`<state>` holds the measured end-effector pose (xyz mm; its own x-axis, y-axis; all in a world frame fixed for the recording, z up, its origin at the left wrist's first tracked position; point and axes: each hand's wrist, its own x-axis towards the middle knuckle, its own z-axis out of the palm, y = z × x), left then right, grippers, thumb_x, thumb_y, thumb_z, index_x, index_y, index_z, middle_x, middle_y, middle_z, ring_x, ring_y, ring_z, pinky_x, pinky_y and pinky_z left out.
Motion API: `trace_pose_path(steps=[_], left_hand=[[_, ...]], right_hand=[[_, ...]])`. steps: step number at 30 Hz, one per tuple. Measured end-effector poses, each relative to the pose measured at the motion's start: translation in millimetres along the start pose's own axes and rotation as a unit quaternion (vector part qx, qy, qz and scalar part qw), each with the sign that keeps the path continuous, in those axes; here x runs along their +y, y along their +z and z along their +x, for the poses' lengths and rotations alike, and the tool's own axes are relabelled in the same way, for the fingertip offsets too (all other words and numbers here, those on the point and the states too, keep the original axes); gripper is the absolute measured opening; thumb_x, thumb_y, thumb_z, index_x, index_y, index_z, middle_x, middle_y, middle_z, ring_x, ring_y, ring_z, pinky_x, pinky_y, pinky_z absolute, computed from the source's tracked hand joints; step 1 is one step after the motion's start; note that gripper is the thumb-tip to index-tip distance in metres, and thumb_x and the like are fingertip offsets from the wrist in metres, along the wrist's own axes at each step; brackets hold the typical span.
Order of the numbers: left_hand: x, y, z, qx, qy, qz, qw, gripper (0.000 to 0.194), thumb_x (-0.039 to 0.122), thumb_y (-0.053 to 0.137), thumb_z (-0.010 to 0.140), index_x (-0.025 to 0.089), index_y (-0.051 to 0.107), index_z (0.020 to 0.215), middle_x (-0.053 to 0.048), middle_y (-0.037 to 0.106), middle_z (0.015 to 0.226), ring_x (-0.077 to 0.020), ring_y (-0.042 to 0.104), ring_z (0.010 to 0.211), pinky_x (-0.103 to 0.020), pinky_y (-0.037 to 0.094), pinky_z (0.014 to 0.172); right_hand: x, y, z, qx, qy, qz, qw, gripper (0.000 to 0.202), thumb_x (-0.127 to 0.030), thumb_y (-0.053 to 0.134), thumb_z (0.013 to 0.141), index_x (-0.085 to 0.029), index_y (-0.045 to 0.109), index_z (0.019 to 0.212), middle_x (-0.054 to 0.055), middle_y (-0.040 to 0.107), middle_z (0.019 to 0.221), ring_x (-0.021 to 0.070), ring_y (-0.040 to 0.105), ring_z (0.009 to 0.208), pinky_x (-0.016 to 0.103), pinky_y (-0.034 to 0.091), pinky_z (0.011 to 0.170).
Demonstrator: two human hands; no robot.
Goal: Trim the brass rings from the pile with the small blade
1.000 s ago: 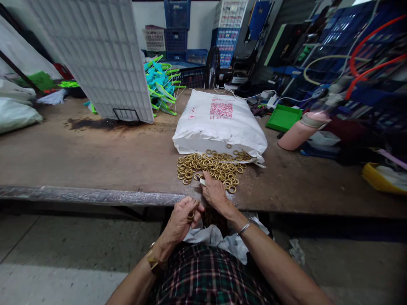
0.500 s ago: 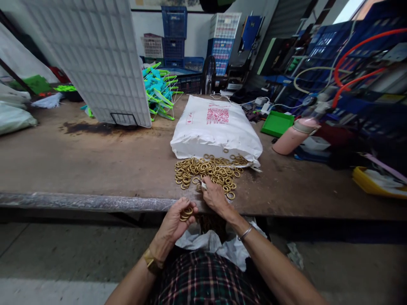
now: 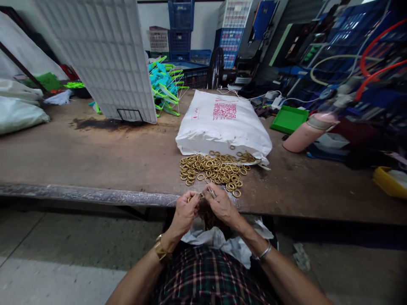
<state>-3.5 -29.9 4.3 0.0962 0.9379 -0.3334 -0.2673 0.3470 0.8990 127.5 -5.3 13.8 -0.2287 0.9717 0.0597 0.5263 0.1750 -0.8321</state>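
2 hands [image 3: 185,214] close together near brass-coloured rings [image 3: 211,163]

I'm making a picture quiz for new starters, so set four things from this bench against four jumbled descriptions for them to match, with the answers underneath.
Column one
1. Sack
2. Ring pile
3. Left hand
4. Bottle

Column two
A. Pink, beyond the sack's right side
B. White, with red printing on top
C. Close to the right hand, a gold-coloured band at its wrist
D. Brass-coloured, at the sack's near end

Right pairs: 1-B, 2-D, 3-C, 4-A
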Motion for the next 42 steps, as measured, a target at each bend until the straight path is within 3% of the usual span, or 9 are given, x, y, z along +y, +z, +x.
trace_pose_path(steps=[5, 11, 15, 18, 23, 31, 35, 39, 42], left_hand=[[-1, -1.9, -2, 0.013, 0.126, 0.147, 0.981, 0.027, 0.042, 0.055, 0.075, 0.015, 0.055, 0.068, 0.006, 0.04, 0.054, -0.0052, 0.032, 0.047, -0.019, 0.026, 0.045], [-3, -4.0, -2, -0.062, -0.009, 0.055, 0.997, 0.033, 0.051, 0.051, 0.074, 0.018, 0.047, 0.073, 0.007, 0.041, 0.051, -0.0039, 0.031, 0.038, -0.018, 0.021, 0.038], [-2, -4.0, -3, -0.073, -0.016, 0.013, 0.997, 0.032, 0.048, 0.055, 0.073, 0.017, 0.045, 0.073, 0.007, 0.042, 0.053, -0.0029, 0.032, 0.039, -0.016, 0.021, 0.037], [-3, -3.3, -4, -0.056, 0.004, 0.015, 0.998, 0.032, 0.048, 0.055, 0.073, 0.017, 0.045, 0.074, 0.007, 0.044, 0.054, -0.0029, 0.032, 0.039, -0.016, 0.022, 0.036], [-5, -3.3, -3, -0.04, 0.041, 0.049, 0.997, 0.031, 0.048, 0.053, 0.075, 0.017, 0.046, 0.074, 0.007, 0.043, 0.053, -0.0029, 0.032, 0.04, -0.016, 0.024, 0.039], [-8, -7.8, -3, -0.037, 0.08, 0.094, 0.992, 0.028, 0.045, 0.049, 0.079, 0.018, 0.044, 0.072, 0.007, 0.041, 0.053, -0.0038, 0.032, 0.042, -0.016, 0.026, 0.042], [-4, -3.8, -13, -0.056, 0.094, 0.101, 0.989, 0.029, 0.044, 0.05, 0.078, 0.017, 0.045, 0.07, 0.006, 0.043, 0.053, -0.0038, 0.034, 0.043, -0.016, 0.026, 0.042], [2, 2.7, -23, -0.121, 0.032, 0.028, 0.992, 0.03, 0.046, 0.051, 0.078, 0.017, 0.045, 0.071, 0.006, 0.044, 0.054, -0.0033, 0.033, 0.04, -0.016, 0.024, 0.037], [1, 1.9, -22, -0.119, -0.021, -0.066, 0.99, 0.03, 0.046, 0.053, 0.076, 0.017, 0.045, 0.07, 0.005, 0.047, 0.058, -0.0029, 0.033, 0.04, -0.015, 0.022, 0.034]], right_hand=[[7, 6, 3, -0.02, 0.05, 0.07, 0.996, 0.028, -0.041, 0.039, 0.081, -0.019, 0.045, 0.065, -0.005, 0.041, 0.057, 0.0097, 0.037, 0.055, 0.022, 0.031, 0.053], [3, 7, 2, -0.011, 0.05, 0.062, 0.997, 0.029, -0.04, 0.041, 0.079, -0.019, 0.044, 0.06, -0.005, 0.042, 0.055, 0.0094, 0.037, 0.053, 0.022, 0.03, 0.052], [2, 4, 0, -0.012, 0.066, 0.08, 0.995, 0.03, -0.037, 0.036, 0.081, -0.019, 0.043, 0.059, -0.003, 0.045, 0.053, 0.0099, 0.041, 0.052, 0.022, 0.031, 0.051], [6, 3, -3, 0.006, 0.038, -0.033, 0.999, 0.024, -0.031, 0.035, 0.081, -0.019, 0.045, 0.062, -0.003, 0.044, 0.054, 0.0102, 0.039, 0.051, 0.022, 0.028, 0.051], [8, 3, -10, -0.067, -0.008, -0.207, 0.976, 0.018, -0.017, 0.037, 0.074, -0.018, 0.055, 0.077, 0.002, 0.056, 0.063, 0.0121, 0.043, 0.055, 0.024, 0.023, 0.053], [-1, 3, -9, -0.118, 0.004, -0.312, 0.943, 0.029, -0.014, 0.037, 0.071, -0.016, 0.055, 0.093, 0.007, 0.064, 0.074, 0.0154, 0.052, 0.062, 0.026, 0.024, 0.055], [-6, -4, -3, -0.131, 0.047, -0.365, 0.921, 0.028, -0.015, 0.038, 0.075, -0.015, 0.053, 0.099, 0.009, 0.066, 0.077, 0.0177, 0.057, 0.067, 0.027, 0.026, 0.054], [-9, -6, 9, -0.096, 0.071, -0.397, 0.91, 0.026, -0.016, 0.039, 0.078, -0.015, 0.051, 0.1, 0.009, 0.066, 0.082, 0.0184, 0.06, 0.073, 0.025, 0.029, 0.055], [-7, 2, 21, -0.046, 0.064, -0.4, 0.913, 0.024, -0.015, 0.039, 0.078, -0.017, 0.049, 0.1, 0.008, 0.066, 0.083, 0.018, 0.061, 0.075, 0.024, 0.033, 0.059]])
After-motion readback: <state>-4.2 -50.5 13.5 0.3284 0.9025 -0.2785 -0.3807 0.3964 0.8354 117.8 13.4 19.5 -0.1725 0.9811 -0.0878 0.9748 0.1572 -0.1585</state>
